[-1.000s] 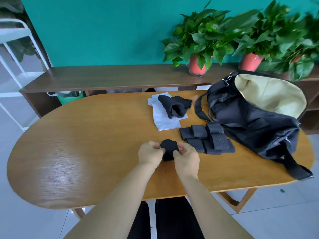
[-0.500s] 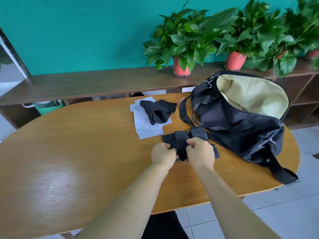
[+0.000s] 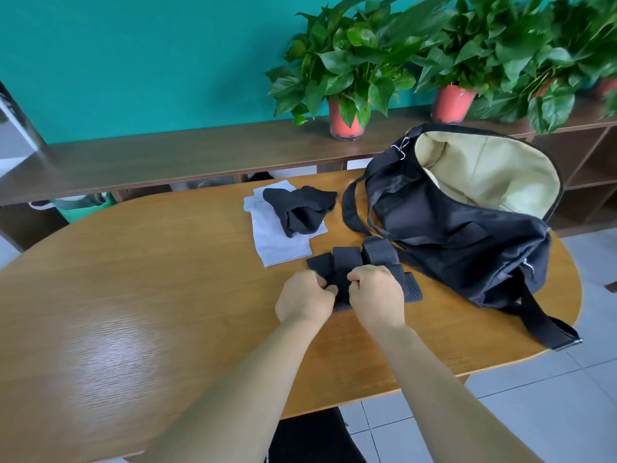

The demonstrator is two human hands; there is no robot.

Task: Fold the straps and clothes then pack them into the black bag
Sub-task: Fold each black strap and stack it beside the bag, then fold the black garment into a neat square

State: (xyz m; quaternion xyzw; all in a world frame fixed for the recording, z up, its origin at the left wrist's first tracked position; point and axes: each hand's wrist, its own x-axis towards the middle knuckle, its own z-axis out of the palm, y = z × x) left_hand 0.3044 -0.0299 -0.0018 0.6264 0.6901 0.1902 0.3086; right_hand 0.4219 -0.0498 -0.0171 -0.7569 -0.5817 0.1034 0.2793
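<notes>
Several folded black perforated straps (image 3: 379,252) lie in a cluster on the wooden table (image 3: 167,295), just left of the black bag (image 3: 444,235). The bag lies open, showing its cream lining (image 3: 484,172). My left hand (image 3: 305,297) and my right hand (image 3: 375,294) are side by side over the near part of the cluster, fingers curled, pinching a folded black strap (image 3: 340,289) between them. Behind the straps, a crumpled black garment (image 3: 302,208) rests on a folded white cloth (image 3: 278,242).
The bag's long shoulder strap (image 3: 547,325) trails toward the table's right edge. A dark wooden shelf (image 3: 167,155) runs behind the table with potted plants (image 3: 347,78) on it. A green bag (image 3: 83,205) sits under the shelf at left.
Both hands carried the folded strap forward from the table's near middle to the cluster of straps by the bag. The camera view shifted right.
</notes>
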